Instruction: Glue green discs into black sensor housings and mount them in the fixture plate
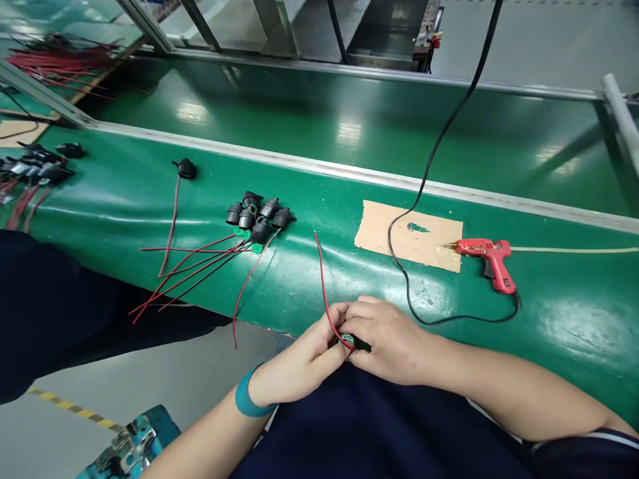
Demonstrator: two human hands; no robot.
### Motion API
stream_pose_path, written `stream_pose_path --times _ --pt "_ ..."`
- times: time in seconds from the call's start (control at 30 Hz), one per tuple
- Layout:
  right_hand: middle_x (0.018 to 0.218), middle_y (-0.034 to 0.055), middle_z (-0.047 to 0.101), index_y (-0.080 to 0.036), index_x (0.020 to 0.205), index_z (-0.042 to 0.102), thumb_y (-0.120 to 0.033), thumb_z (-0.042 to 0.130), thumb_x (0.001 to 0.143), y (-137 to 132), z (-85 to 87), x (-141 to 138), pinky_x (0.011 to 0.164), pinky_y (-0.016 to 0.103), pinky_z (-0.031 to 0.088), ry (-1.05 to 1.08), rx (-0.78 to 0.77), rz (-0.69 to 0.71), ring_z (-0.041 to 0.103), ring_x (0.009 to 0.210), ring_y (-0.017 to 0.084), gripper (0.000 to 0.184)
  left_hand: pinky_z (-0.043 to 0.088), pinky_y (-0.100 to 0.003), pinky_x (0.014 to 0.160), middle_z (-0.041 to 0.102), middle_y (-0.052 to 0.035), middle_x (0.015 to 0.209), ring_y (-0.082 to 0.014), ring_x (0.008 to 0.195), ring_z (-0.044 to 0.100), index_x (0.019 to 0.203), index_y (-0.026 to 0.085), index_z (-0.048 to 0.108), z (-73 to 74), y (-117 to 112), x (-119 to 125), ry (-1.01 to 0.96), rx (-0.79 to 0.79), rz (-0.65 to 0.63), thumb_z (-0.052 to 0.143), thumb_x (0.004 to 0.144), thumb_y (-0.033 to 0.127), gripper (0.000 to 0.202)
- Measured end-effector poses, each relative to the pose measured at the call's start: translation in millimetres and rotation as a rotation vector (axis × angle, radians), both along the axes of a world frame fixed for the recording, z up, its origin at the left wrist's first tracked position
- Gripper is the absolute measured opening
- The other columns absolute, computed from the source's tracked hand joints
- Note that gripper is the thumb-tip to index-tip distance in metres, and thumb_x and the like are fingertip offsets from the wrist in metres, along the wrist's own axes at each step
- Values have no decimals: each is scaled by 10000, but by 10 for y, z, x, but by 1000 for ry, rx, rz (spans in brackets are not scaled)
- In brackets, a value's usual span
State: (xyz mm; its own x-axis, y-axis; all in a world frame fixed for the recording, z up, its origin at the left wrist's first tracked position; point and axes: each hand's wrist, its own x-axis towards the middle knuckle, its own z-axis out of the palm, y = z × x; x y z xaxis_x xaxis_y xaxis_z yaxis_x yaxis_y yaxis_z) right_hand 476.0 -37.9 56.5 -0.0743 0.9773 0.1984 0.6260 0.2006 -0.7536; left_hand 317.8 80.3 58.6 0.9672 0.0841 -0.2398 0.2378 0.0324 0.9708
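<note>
Close to my body at the bench edge, my left hand and my right hand are both closed around one small black housing. A round green circuit board shows at its end, between my fingers. From it a red wire curves up and away over the bench. My fingers cover most of the housing. Left of my hands lies a cluster of similar black housings with red wires trailing toward the front edge. A single black housing with its wire lies farther left.
A red glue gun rests with its nozzle over a piece of cardboard; its black cable hangs from above. More black housings are at far left, beside a person's dark sleeve. A metal rail runs behind.
</note>
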Motion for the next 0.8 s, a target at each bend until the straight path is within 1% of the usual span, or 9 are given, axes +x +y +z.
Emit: stream_pose_path --times 0.1,0.23,0.33,0.4,0.47,0.53,0.6,0.63,0.8 --pt "820 36 658 -152 793 666 -46 666 739 -3 0 -16 783 325 480 -23 -35 44 600 799 186 119 398 -453 1100 511 -118 1350 -265 1235 497 1396 203 391 -17 -36 -25 6 -25 6 457 1009 267 397" --pt "822 40 658 -164 792 662 -47 640 743 -8 -62 -47 857 335 493 -37 -38 65 605 842 194 129 295 -492 1189 426 -138 1462 -296 1381 392 1450 206 326 -79 -119 -67 32 -27 78 478 981 239 494" --pt "828 47 648 -163 803 660 -53 628 755 -21 -105 -59 858 340 497 -51 -2 49 587 833 195 125 291 -467 1199 411 -142 1486 -287 1405 376 1463 207 309 -99 -165 -87 54 -41 129 503 975 256 527" --pt "833 51 645 -159 833 667 -65 632 770 -28 -99 -52 822 337 500 -53 20 32 572 809 194 119 322 -433 1183 437 -134 1471 -272 1384 408 1457 212 324 -77 -183 -87 70 -79 201 534 974 288 533" --pt "824 50 640 -157 855 671 -80 643 790 -32 -71 -33 764 330 495 -42 31 7 559 775 190 105 404 -390 1115 534 -116 1366 -250 1280 509 1385 207 424 -31 -194 -77 101 -129 288 574 964 325 463" --pt "797 42 626 -161 857 667 -103 663 805 -34 -46 -10 711 323 481 -18 39 -32 550 743 185 78 515 -342 936 642 -85 1112 -212 1021 627 1221 179 553 21 -204 -59 155 -194 325 583 963 374 325" --pt "776 36 613 -164 867 661 -116 672 807 -33 -48 7 685 322 473 7 60 -64 549 728 185 77 543 -308 740 642 -49 868 -174 764 630 1059 151 607 55 -217 -34 199 -262 324 573 963 429 296" --pt "777 38 614 -164 881 658 -115 666 806 -31 -62 11 681 324 474 23 83 -80 552 729 187 89 535 -299 676 625 -37 793 -166 695 616 1022 142 611 61 -223 -19 210 -291 326 573 959 453 319" --pt "837 52 638 -175 960 641 -74 608 758 -12 -172 -2 695 328 503 124 203 -157 584 769 192 229 506 -270 619 600 -16 729 -145 622 594 1043 129 613 27 -232 62 214 -329 405 656 898 491 392"
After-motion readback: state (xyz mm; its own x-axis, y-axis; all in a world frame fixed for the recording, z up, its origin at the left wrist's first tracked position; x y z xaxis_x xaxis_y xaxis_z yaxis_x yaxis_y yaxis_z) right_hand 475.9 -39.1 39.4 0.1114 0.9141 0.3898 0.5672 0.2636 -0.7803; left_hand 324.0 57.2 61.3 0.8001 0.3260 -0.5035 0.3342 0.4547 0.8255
